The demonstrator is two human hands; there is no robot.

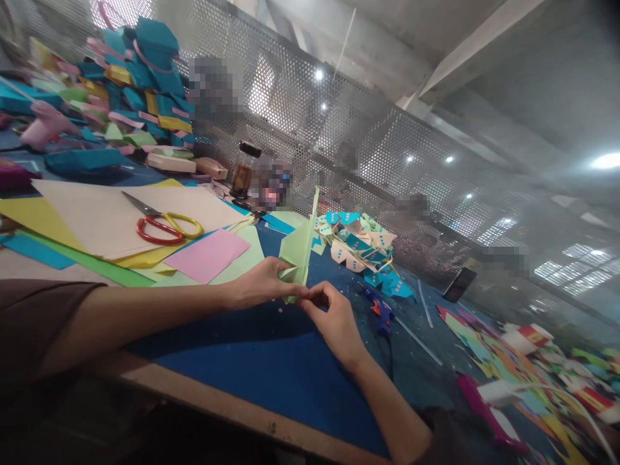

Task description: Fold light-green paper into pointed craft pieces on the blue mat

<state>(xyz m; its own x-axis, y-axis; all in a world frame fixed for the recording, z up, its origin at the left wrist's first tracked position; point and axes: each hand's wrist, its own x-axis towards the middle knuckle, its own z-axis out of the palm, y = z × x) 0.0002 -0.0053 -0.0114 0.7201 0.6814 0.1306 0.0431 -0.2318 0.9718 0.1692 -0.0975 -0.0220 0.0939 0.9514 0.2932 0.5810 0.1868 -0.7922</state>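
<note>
Both hands meet at a folded piece of light green paper point(296, 248), raised a little above the blue table top. My left hand point(268, 281) is closed on its left side, fingers partly behind the folds. At the paper's lower edge, my right hand point(334, 316) pinches with thumb and forefinger. A long narrow green strip or edge of the paper points upward. Left of the hands lie a pink paper sheet point(210, 255) and scissors point(167, 226) with red and yellow handles. To the right is a blue glue gun point(380, 310).
Cut paper pieces with dots point(361, 242) lie in a pile beyond my hands. Folded paper boxes point(155, 84) are heaped at the back left, near a pink glue gun point(46, 126). A phone point(460, 284), glue sticks point(425, 303) and a purple power strip point(489, 413) are on the right.
</note>
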